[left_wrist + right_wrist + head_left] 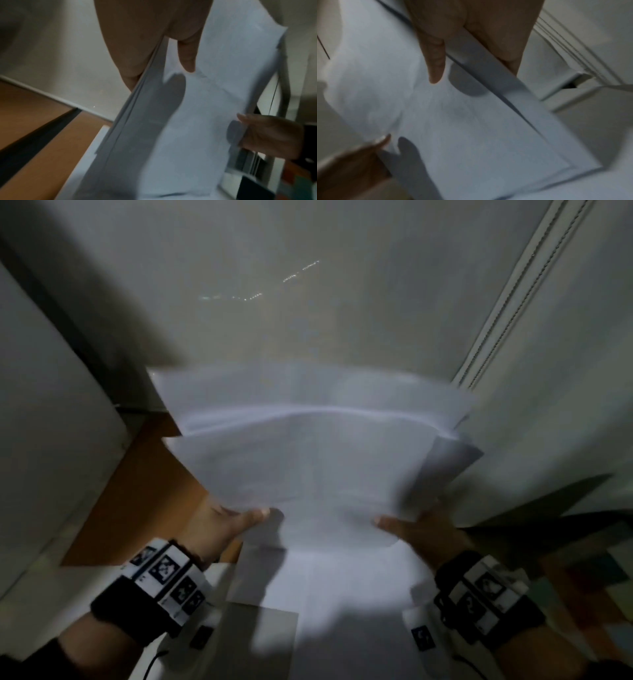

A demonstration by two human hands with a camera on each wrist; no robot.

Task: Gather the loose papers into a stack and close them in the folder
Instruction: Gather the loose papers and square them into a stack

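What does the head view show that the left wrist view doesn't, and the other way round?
Only the head view shows both wrist bands, the fanned far edges of the papers and the bead cord at the right.

Only the left wrist view shows the papers' left edge side on, several sheets thick, with the left hand's thumb lying on top of it and a dark gap in the wooden surface below.

Both show the left hand and right hand gripping the papers at opposite sides, lifted off the surface. No folder is clearly identifiable in either.
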